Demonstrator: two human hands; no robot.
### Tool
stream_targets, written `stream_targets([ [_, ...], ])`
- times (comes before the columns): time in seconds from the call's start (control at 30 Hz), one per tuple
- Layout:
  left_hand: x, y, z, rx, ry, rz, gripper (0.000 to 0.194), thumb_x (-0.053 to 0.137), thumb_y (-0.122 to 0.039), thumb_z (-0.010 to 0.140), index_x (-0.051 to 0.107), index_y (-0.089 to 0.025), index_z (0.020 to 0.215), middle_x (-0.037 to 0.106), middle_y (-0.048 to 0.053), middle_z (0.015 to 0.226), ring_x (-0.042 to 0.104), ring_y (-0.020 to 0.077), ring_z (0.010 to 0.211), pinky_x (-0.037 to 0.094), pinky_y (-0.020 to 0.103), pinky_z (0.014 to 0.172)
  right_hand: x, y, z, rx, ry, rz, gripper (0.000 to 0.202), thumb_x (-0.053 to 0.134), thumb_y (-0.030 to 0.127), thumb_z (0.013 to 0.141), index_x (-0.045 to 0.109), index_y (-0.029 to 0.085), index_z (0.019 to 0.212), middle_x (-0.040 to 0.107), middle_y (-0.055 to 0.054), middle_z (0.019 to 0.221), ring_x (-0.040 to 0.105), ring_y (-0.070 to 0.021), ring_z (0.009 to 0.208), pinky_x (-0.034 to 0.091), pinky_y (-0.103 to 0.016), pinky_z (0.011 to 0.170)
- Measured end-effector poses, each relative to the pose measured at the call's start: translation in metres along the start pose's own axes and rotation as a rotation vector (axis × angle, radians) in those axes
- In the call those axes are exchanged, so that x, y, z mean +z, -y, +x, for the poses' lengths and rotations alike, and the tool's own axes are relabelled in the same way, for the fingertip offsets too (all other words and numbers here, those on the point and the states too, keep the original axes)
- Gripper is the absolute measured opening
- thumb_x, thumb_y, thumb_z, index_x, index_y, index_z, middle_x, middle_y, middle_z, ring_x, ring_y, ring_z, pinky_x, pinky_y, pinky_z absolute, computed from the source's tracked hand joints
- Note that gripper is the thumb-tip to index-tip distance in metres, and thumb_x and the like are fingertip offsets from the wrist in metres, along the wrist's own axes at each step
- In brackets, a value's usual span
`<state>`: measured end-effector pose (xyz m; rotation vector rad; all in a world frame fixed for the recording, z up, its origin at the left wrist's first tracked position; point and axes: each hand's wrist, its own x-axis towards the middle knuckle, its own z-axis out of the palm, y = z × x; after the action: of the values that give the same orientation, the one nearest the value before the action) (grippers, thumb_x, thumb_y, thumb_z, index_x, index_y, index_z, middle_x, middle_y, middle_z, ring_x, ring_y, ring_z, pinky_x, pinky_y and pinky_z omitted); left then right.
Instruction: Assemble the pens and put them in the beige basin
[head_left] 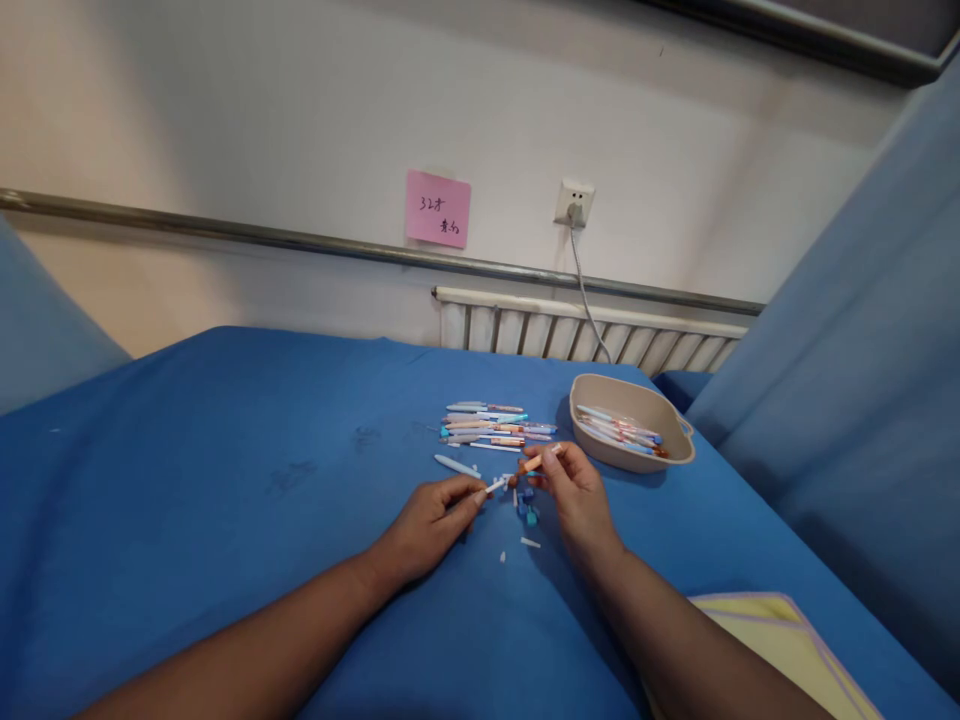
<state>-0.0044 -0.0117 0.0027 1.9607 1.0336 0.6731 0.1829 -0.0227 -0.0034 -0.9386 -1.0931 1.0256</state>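
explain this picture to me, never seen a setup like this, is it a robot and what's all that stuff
No robot: these are a person's bare hands, seen in one picture from a camera worn on the head, looking forward and down. The left hand holds a white stick, the right hand an orange tube. On the blue surface lie pens, with small parts near the hands. The basket at right holds more pens, and a yellow cloth lies at lower right.

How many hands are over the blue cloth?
2: the left hand holds a white stick; beside it, the right hand holds an orange tube.
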Motion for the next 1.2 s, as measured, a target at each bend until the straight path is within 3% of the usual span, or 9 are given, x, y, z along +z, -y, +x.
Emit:
stream_targets([
  [0.1,-0.001,0.0,0.001,-0.003,-0.039,0.007,0.03,0.041,-0.04,0.089,0.059,-0.016,0.088,0.053,-0.004,0.064,0.049,0.0109,0.06,0.038,0.02,0.057,-0.002,-0.003,0.0,-0.015,0.121,-0.116,0.029,0.047,0.049,0.085,0.052,0.02,0.083,0.063,-0.003,0.082,0.061,-0.0151,0.073,0.049,-0.03,0.069],
  [0.3,-0.002,0.0,0.001,0.021,-0.064,0.016,0.03,0.041,-0.039,0.089,0.06,-0.016,0.09,0.054,-0.003,0.065,0.05,0.0112,0.062,0.04,0.02,0.06,-0.006,-0.006,-0.002,-0.02,0.32,-0.456,0.031,0.039,0.045,0.089,0.055,0.021,0.101,0.054,0.001,0.068,0.053,-0.0113,0.056,0.042,-0.022,0.052],
  [0.4,-0.002,0.002,0.001,0.028,-0.06,0.027,0.03,0.041,-0.038,0.089,0.06,-0.016,0.089,0.054,-0.003,0.064,0.05,0.011,0.061,0.039,0.02,0.06,-0.01,-0.003,-0.001,-0.096,0.328,-0.556,0.026,0.042,0.04,0.089,0.054,0.021,0.102,0.053,0.003,0.064,0.05,-0.0107,0.056,0.039,-0.022,0.053],
  [0.6,-0.003,-0.001,0.0,0.055,-0.025,0.078,0.03,0.039,-0.036,0.09,0.06,-0.016,0.086,0.055,-0.003,0.067,0.052,0.0118,0.065,0.039,0.021,0.062,-0.013,-0.003,0.001,-0.041,0.361,-0.527,0.018,0.05,0.036,0.085,0.055,0.018,0.083,0.052,0.004,0.062,0.046,-0.0093,0.054,0.035,-0.02,0.051],
  [0.8,-0.003,-0.008,-0.003,0.115,0.044,0.171,0.031,0.034,-0.034,0.092,0.061,-0.018,0.091,0.061,0.0,0.079,0.056,0.0141,0.075,0.041,0.022,0.068,-0.015,0.0,0.0,-0.115,0.384,-0.589,0.011,0.055,0.026,0.081,0.063,0.019,0.082,0.062,0.001,0.073,0.054,-0.0117,0.067,0.039,-0.022,0.062],
  [0.93,0.0,-0.013,-0.009,0.092,0.064,0.297,0.026,0.041,-0.031,0.089,0.056,-0.021,0.107,0.063,0.002,0.088,0.058,0.017,0.078,0.042,0.024,0.069,-0.012,0.002,-0.004,-0.158,0.45,-0.642,0.009,0.055,0.022,0.081,0.063,0.02,0.081,0.063,0.001,0.075,0.055,-0.0122,0.07,0.039,-0.023,0.065],
  [1.03,0.002,-0.017,-0.014,0.072,0.075,0.345,0.038,0.044,-0.028,0.086,0.042,-0.023,0.124,0.063,0.004,0.1,0.059,0.0192,0.086,0.044,0.026,0.072,-0.01,0.003,-0.007,-0.174,0.472,-0.671,0.007,0.055,0.02,0.081,0.061,0.02,0.08,0.061,0.002,0.074,0.053,-0.0115,0.068,0.038,-0.022,0.063],
  [1.13,0.003,-0.017,-0.016,0.096,0.109,0.317,0.038,0.039,-0.029,0.09,0.037,-0.024,0.127,0.06,0.005,0.109,0.057,0.0197,0.096,0.044,0.028,0.079,-0.009,0.004,-0.009,-0.184,0.476,-0.692,0.007,0.054,0.019,0.082,0.06,0.02,0.081,0.061,0.002,0.074,0.053,-0.0115,0.068,0.038,-0.022,0.063],
  [1.2,0.003,-0.016,-0.016,0.093,0.125,0.285,0.037,0.036,-0.031,0.091,0.036,-0.023,0.127,0.062,0.005,0.102,0.057,0.0197,0.095,0.044,0.029,0.08,-0.01,0.004,-0.009,-0.191,0.485,-0.699,0.007,0.053,0.019,0.082,0.059,0.02,0.08,0.061,0.002,0.074,0.053,-0.0117,0.068,0.037,-0.022,0.063],
])
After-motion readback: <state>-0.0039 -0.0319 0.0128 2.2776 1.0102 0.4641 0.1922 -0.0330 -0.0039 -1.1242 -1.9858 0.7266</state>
